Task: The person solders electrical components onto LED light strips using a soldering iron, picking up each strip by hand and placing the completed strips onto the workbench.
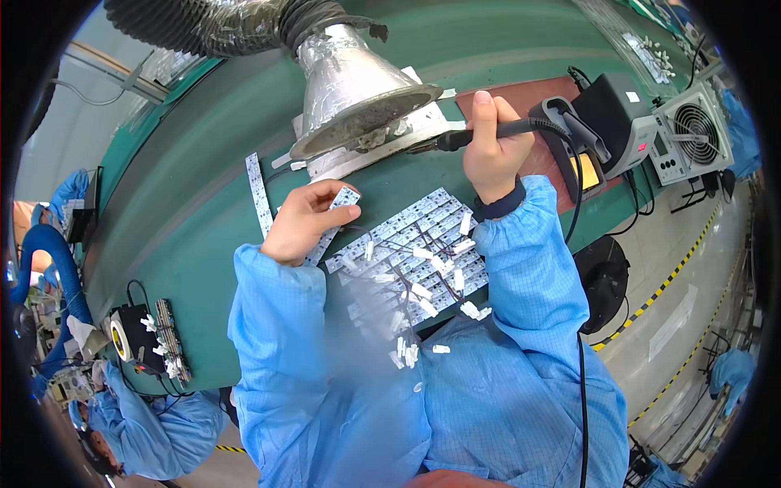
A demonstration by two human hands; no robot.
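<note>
My left hand (pixel 303 220) is closed on a narrow white circuit board strip (pixel 345 198), pinched between thumb and fingers. In my right hand (pixel 498 148) is a soldering iron (pixel 455 141) with a black handle and a cable trailing to the right. Its tip points left, toward a pale block under the metal fume hood (pixel 358 89); the tip itself is hard to make out. Between my forearms lies a panel of circuit board strips (pixel 407 224) side by side, with dark wires and several white connectors (pixel 439 264) on top. Another single strip (pixel 259 193) rests left of my left hand.
A soldering station (pixel 612 122) and a stand with a yellow sponge (pixel 587 172) sit on a reddish mat at right, beside a fan unit (pixel 695 130). A ribbed duct (pixel 220 28) feeds the hood. At left are a black device (pixel 137 337) and another person (pixel 154 431).
</note>
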